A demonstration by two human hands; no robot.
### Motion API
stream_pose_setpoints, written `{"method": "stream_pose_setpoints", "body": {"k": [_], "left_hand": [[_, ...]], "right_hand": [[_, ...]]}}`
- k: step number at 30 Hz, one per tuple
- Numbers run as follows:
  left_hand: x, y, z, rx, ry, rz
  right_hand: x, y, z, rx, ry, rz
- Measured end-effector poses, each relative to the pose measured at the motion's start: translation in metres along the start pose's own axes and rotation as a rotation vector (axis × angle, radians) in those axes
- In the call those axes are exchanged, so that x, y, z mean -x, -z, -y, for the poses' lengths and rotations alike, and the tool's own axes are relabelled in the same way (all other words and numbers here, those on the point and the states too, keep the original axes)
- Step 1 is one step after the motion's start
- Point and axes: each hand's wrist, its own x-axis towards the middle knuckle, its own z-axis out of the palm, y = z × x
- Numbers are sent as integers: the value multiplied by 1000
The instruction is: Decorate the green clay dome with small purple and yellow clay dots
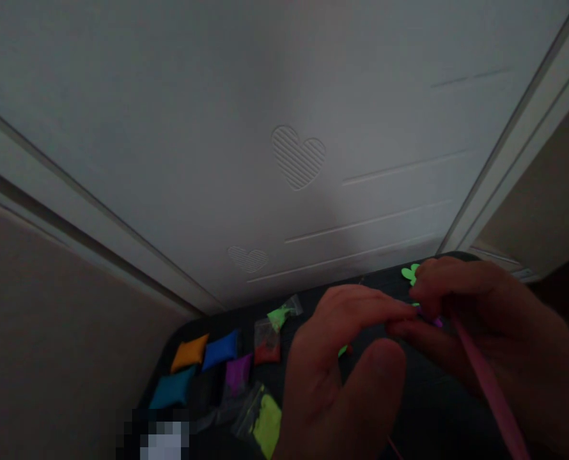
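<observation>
My left hand (344, 364) has its fingers stretched to the right, with the thumb standing apart. Its fingertips meet those of my right hand (500, 338). A pink stick-like tool (488, 377) slants down from my right hand, whose fingers are closed around its upper end. Where the fingertips meet, a small purple piece (435, 321) with a bit of green shows. Which hand supports that piece I cannot tell. Just beyond my right fingers lies a bright green petal-shaped piece (409, 273). Another green and red bit (344, 350) shows behind my left hand, partly hidden.
On the dark table (375, 278), left of my hands, lie several colored packets: orange (190, 353), blue (220, 350), teal (172, 388), purple (238, 374), red (268, 352), green (279, 317) and yellow (266, 425). A white panel (193, 128) with embossed hearts rises behind the table.
</observation>
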Motion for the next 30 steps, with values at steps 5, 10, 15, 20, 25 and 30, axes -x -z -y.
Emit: {"method": "stream_pose_setpoints", "body": {"k": [5,10,15,20,25,30], "left_hand": [[4,-1,-6,88,100,-58],[0,1,-6,74,47,-56],[0,6,-7,-14,-1,-5],[4,5,-5,-82,-14,23],[-1,5,3,-89,-31,59],[-10,14,8,22,26,128]], "right_hand": [[-6,5,1,23,82,80],[-8,7,0,-75,58,119],[-3,4,2,-146,-35,114],[1,3,1,-119,-98,62],[1,2,-3,-20,-84,86],[-1,3,-6,41,16,153]]}}
